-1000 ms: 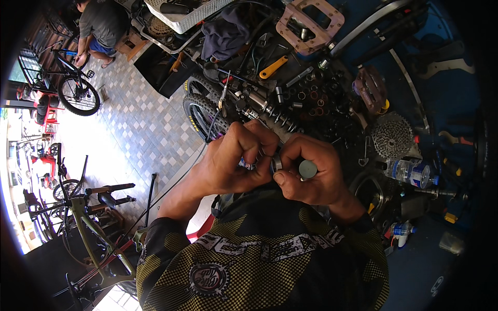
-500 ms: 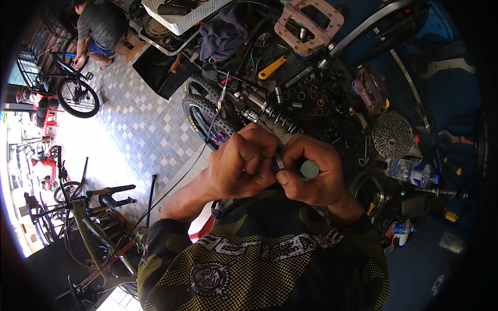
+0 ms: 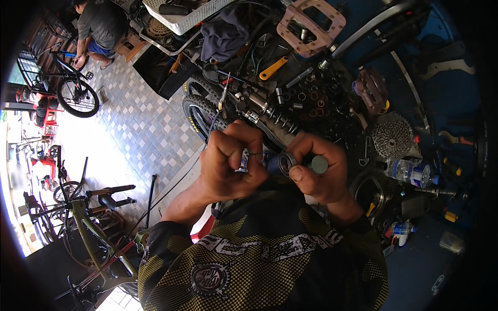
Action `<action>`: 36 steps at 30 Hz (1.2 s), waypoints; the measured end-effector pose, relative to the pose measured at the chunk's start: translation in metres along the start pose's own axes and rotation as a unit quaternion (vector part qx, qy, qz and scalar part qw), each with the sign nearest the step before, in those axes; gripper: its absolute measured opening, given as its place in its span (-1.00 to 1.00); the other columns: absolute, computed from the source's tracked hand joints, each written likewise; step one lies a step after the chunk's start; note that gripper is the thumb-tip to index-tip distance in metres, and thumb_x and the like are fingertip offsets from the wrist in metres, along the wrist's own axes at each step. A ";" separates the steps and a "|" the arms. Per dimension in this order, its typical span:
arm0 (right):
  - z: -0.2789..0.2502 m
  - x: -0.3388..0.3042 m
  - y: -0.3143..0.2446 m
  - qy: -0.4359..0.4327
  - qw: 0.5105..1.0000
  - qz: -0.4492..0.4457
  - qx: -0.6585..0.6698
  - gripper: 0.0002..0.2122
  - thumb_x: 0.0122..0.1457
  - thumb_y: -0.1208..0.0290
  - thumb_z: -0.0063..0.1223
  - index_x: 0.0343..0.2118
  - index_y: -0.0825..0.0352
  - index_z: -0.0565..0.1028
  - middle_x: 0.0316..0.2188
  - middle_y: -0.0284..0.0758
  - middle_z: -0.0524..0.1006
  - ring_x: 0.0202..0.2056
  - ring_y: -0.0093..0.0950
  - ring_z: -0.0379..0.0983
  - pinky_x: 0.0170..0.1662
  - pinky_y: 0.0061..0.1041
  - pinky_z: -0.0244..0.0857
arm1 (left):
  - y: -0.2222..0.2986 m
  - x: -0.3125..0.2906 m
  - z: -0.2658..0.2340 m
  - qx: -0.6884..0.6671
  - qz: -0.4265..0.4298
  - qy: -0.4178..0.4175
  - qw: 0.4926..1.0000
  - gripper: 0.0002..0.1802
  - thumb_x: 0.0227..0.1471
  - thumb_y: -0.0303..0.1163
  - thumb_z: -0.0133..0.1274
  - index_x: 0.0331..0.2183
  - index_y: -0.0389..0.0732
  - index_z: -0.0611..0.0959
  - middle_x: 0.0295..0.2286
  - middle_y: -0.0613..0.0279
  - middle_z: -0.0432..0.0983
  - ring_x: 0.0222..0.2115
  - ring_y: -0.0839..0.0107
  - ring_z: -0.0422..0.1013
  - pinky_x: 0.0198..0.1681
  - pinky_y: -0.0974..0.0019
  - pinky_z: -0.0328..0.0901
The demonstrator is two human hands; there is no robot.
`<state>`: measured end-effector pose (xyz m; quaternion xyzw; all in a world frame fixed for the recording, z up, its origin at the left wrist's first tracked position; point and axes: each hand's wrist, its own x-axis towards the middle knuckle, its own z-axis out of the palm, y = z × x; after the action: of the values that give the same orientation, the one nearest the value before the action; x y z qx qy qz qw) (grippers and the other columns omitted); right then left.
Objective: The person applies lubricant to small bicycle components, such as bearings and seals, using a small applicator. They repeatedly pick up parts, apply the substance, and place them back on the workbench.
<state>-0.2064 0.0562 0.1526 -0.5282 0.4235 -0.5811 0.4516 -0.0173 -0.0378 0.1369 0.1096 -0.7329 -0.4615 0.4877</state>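
Note:
In front of my chest, my left hand (image 3: 228,163) is closed around a small tube (image 3: 243,161), pale with dark and blue marks. Most of the tube is hidden by the fingers. A dark bluish end shows between the two hands. My right hand (image 3: 329,173) pinches a grey metal ring (image 3: 286,163) between thumb and forefinger, its opening turned partly up. The same hand also holds a thing with a round, flat grey-green end (image 3: 318,164); its body is hidden in the palm.
Beyond my hands lie a coil shock (image 3: 264,106), a yellow-handled tool (image 3: 273,68), several small rings, pedals (image 3: 311,26) and a cassette (image 3: 392,136). Plastic bottles (image 3: 412,172) lie at right. Bike frames (image 3: 85,228) stand at left; a person (image 3: 101,26) crouches by a bike far left.
My hands have moved apart slightly, the left one leftward and the right one rightward. The ring has tilted, so its opening shows, and the pale tube has come into sight in my left hand.

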 end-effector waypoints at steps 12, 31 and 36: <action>-0.015 -0.015 0.009 0.098 0.984 -0.046 -0.141 -0.85 0.17 0.42 0.29 -0.33 0.34 0.53 -0.44 -0.35 0.55 -0.45 -0.49 0.49 -0.33 -0.46 0.35 | -0.015 -0.026 0.027 -0.331 -0.271 0.011 0.904 -0.64 0.23 -0.33 0.24 -0.06 -0.36 0.58 -0.21 0.02 0.58 -0.44 0.36 0.55 -0.49 0.34 0.46; -0.126 -0.223 0.096 0.489 0.676 0.068 -0.548 -0.81 0.17 0.23 0.30 -0.25 0.20 0.62 -0.29 -0.23 0.57 -0.18 -0.16 0.49 -0.09 -0.19 0.37 | -0.066 -0.012 0.100 -0.427 -0.404 -0.127 0.799 -0.77 0.33 -0.23 0.09 -0.13 -0.19 0.61 -0.27 0.31 0.50 -0.30 0.41 0.42 -0.39 0.35 0.34; -0.203 -0.404 0.041 0.571 0.390 0.356 -0.628 -0.77 0.16 0.35 0.20 -0.11 0.21 0.62 -0.17 -0.11 0.63 -0.16 -0.01 0.58 -0.03 -0.05 0.45 | -0.069 -0.017 0.090 -0.430 -0.415 -0.114 0.793 -0.78 0.33 -0.24 0.09 -0.11 -0.16 0.61 -0.24 0.34 0.50 -0.26 0.40 0.42 -0.36 0.33 0.35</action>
<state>-0.3915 0.4427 0.0027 -0.0069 0.9764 -0.1018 -0.1903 -0.1023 -0.0138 0.0636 0.1288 -0.3930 -0.8965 0.1588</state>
